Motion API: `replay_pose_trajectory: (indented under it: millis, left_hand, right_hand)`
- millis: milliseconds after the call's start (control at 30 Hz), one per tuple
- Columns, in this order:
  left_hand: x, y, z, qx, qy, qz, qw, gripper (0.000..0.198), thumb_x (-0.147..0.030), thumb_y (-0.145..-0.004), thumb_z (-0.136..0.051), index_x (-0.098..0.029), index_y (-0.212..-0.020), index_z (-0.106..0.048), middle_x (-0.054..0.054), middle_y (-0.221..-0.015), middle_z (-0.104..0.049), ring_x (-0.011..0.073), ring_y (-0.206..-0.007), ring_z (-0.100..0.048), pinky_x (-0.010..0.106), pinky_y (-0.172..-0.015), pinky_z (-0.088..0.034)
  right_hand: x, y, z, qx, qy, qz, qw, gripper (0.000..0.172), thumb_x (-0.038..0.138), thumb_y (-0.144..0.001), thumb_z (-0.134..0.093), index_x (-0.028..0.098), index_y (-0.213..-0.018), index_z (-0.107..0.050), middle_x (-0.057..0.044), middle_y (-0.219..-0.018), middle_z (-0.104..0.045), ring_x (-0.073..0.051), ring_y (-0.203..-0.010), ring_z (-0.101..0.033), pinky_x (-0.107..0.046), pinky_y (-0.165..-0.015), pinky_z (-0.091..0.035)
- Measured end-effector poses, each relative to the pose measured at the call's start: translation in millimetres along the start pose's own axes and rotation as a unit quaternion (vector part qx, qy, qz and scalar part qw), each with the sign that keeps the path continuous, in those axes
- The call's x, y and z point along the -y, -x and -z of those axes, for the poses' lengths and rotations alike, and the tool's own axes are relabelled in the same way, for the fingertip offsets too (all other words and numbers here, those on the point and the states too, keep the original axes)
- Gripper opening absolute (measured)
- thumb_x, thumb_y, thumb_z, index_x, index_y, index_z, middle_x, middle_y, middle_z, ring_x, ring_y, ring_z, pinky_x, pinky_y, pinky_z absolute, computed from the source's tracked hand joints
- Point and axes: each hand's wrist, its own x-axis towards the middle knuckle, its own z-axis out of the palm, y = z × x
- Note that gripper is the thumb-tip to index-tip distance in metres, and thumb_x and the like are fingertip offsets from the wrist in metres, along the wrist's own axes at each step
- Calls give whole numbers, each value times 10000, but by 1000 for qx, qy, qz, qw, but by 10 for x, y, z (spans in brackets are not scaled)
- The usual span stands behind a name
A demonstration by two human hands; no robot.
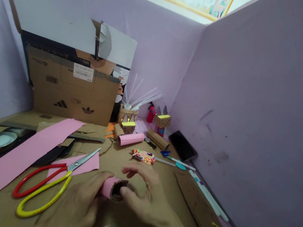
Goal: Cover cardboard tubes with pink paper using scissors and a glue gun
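Note:
My left hand [75,204] grips a short cardboard tube wrapped in pink paper [112,188], its open end turned toward the right. My right hand [146,198] is at that open end, fingers curled and touching the tube's rim. Both hands are low over the brown cardboard-covered table [129,224]. Scissors with red and yellow handles [46,185] lie just left of my left hand, on a small pink paper piece [89,163].
A long pink paper strip [20,154] lies at left. Cardboard boxes [72,86] stand at the back. Another pink tube [130,139], small cardboard figures [162,121], pens [207,194], a black phone [182,145] and patterned paper [142,156] lie beyond. A purple wall [252,124] closes the right.

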Motion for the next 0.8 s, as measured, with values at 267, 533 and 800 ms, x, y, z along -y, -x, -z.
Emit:
replay_pose_trajectory:
  millis: [267,533,800]
  left_hand:
    - [-30,-6,-7,10,70,62,996,267,-246,-877,-448,-264,-1131,-527,39,-1060,-667,226,-978,-626,324,-807,-494]
    - [-126,-23,-66,35,111,75,990,266,-253,-814,-519,-254,-1076,-564,-11,-868,-704,181,-759,-666,242,-670,-514]
    - [-169,-88,-97,47,188,79,978,242,-291,-826,-542,-178,-1025,-620,4,-920,-708,179,-856,-644,218,-725,-494]
  right_hand:
    - [-100,14,24,50,-107,-31,992,395,315,-693,-644,200,-1071,-628,-71,-987,-655,-243,-912,-614,-410,-846,-450]
    - [-134,69,-212,46,-61,-21,997,364,183,-640,-786,228,-982,-670,-29,-941,-694,-214,-899,-624,-340,-832,-472]
    - [-184,118,-223,88,-84,-107,987,502,207,-649,-757,227,-1136,-637,-75,-1144,-665,-276,-1087,-579,-411,-965,-422]
